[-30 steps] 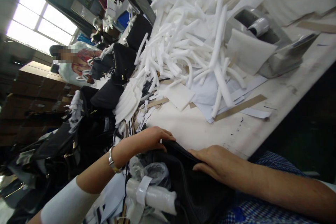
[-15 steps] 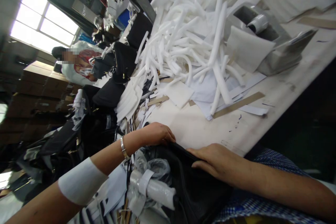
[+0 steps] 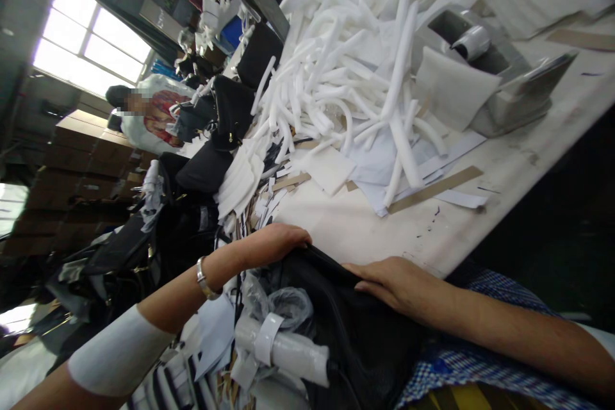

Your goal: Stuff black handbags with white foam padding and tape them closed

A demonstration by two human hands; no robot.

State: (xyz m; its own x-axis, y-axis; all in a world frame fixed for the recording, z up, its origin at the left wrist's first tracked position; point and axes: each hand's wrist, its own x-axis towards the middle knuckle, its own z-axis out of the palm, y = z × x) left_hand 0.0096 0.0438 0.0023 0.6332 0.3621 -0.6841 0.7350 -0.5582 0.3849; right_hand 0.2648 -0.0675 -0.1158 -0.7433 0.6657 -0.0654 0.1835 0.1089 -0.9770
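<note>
A black leather-like bag [image 3: 355, 327] lies at the table's near edge, close to my body. My left hand [image 3: 283, 242] grips the far end of its upper edge, the fingertips partly hidden behind the material. My right hand [image 3: 391, 282] pinches the same edge nearer to me, with the thumb on the near side. Between the hands the edge is stretched into a line. Against the bag's left side rests a handle wrapped in bubble wrap [image 3: 298, 349], bound by a white paper band [image 3: 268, 339]. Crumpled clear plastic [image 3: 291, 304] sits just above it.
White foam tubes [image 3: 331, 77] are heaped on the table [image 3: 317, 224]. A grey tape dispenser [image 3: 519, 90] stands at right, and brown card strips [image 3: 435, 189] lie nearer. Black bags [image 3: 206, 166] are piled at left. Farther back, a person [image 3: 161, 112] is beside stacked cartons [image 3: 72, 173].
My left hand has shifted slightly left along the bag's edge, and its forearm has swung left. The right hand keeps its hold almost unmoved. The view has turned a little.
</note>
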